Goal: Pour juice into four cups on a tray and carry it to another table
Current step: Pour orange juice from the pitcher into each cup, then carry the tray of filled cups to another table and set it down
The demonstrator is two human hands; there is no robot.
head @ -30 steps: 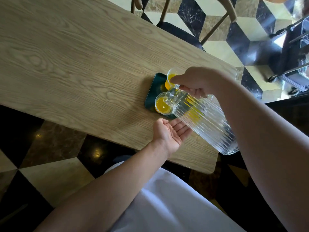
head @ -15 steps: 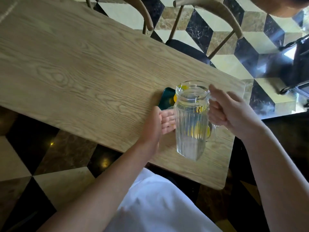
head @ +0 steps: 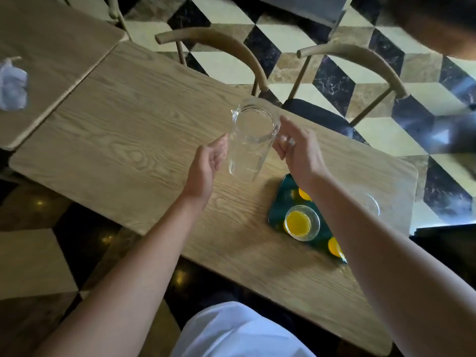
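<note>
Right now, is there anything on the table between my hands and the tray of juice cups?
Nothing visible blocks it. The tray lies on bare table, just under the right forearm. The right hand holds the empty pitcher; the left hand is open beside it. The right forearm hides part of the tray.

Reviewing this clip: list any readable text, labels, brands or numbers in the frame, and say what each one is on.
None: no readable text in the head view.
Glass pitcher: plain ribbed glass, no label or markings.
Green tray and the cups of juice: no print visible.
Wooden table: wood grain only.
Crumpled whitish item on the neighbouring table: too blurred to tell whether it carries print.
</note>
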